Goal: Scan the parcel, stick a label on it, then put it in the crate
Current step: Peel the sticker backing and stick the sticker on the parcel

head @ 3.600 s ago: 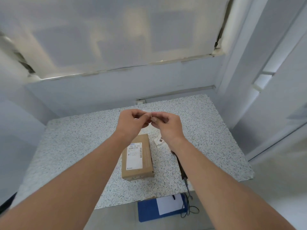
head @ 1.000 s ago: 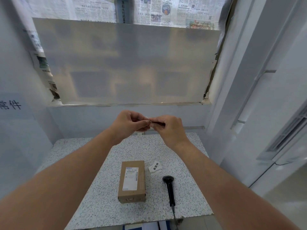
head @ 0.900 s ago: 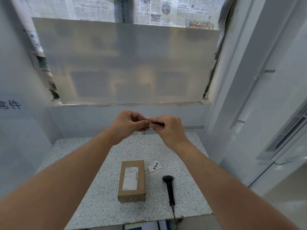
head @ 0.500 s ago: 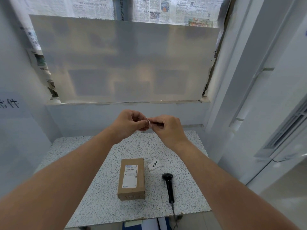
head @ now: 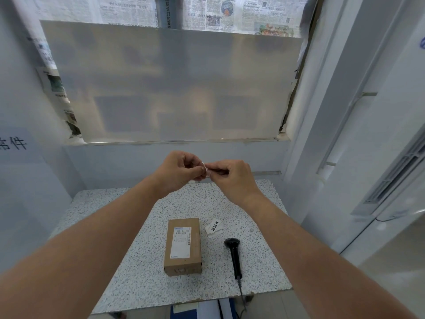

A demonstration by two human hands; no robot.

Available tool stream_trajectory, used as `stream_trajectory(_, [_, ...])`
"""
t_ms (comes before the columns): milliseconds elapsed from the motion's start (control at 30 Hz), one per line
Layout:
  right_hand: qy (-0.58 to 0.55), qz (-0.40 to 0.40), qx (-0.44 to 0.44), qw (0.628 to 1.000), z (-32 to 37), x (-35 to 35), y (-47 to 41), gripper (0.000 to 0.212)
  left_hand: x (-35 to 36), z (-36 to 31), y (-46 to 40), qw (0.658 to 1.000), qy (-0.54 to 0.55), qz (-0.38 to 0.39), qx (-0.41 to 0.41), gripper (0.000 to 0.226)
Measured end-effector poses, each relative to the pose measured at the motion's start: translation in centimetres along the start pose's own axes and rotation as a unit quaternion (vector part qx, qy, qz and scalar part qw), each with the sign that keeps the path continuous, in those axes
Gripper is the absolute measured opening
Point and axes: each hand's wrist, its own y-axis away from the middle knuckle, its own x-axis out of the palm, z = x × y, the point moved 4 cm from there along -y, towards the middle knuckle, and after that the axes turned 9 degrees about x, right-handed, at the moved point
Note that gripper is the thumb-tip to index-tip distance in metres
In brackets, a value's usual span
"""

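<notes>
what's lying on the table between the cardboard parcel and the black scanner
In the head view, a small white label slip with black characters lies between the parcel and the scanner, toward their far ends. Nearer, only bare speckled table separates them.

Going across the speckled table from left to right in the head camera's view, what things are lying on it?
Cardboard parcel → small slip of printed labels → black handheld scanner.
</notes>
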Motion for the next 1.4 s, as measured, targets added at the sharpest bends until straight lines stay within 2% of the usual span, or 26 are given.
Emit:
stream_trajectory(467, [0.023,-0.028,-0.002,0.999,0.1,0.3,0.7,0.017,0.0,0.0,0.4,1.000,-0.025,-0.007,-0.004,0.005])
stream_trajectory(633, [0.055,-0.042,0.051,0.996,-0.7,1.4,0.7,0.018,-0.2,1.4,0.8,0.998,-0.047,-0.013,-0.033,0.008])
stream_trajectory(767, [0.049,-0.032,0.123,0.991,-2.4,2.4,0.8,0.018,-0.9,3.8,1.7,0.993,-0.074,-0.031,-0.086,0.007])
stream_trajectory(1000, [0.004,-0.050,0.205,0.977,-4.6,5.0,1.8,0.015,-2.5,8.8,3.8,0.967,-0.127,-0.091,-0.201,0.015])
stream_trajectory(1267, [-0.017,-0.049,0.269,0.962,-7.4,8.4,3.0,0.020,-3.2,13.8,6.3,0.931,-0.231,-0.101,-0.264,0.015])
stream_trajectory(1400, [0.000,-0.039,0.299,0.953,-8.9,10.6,3.7,0.022,-3.7,16.8,8.1,0.902,-0.271,-0.125,-0.312,0.023])
